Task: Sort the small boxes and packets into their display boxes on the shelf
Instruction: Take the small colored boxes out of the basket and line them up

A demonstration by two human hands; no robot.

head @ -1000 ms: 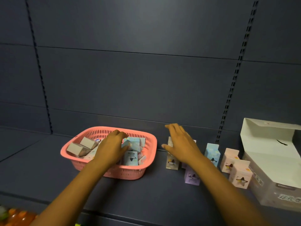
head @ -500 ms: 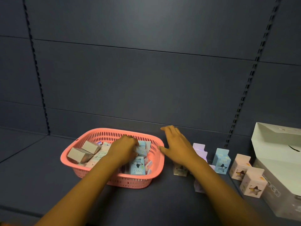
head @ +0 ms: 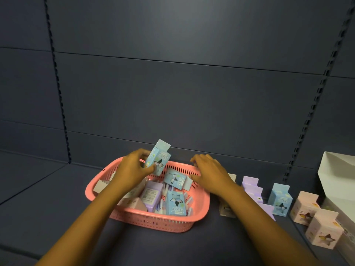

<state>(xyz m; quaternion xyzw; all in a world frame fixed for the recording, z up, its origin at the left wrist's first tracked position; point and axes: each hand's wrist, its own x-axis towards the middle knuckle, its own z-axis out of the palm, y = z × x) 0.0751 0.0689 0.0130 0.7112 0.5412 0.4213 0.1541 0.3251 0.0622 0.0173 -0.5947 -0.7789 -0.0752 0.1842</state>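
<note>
A pink plastic basket (head: 153, 221) sits on the dark shelf, holding several small blue, purple and grey boxes. My left hand (head: 134, 169) grips a light blue box (head: 158, 157) and holds it tilted above the basket's back rim. A second blue box (head: 177, 179) lies in the basket, and the thumb of my right hand (head: 211, 173) touches its right end while the fingers spread over the basket's far right corner. To the right stand purple (head: 251, 187), blue (head: 279, 199) and pink (head: 304, 207) boxes.
A white display box (head: 338, 175) with its lid up stands at the right edge. Another pink box (head: 324, 228) stands in front of it. A beige box (head: 225, 209) is partly hidden behind my right forearm. The shelf's dark back panel rises behind everything.
My left hand has lifted a blue box out of the basket. My right hand has moved left from the standing boxes to the basket's right corner.
</note>
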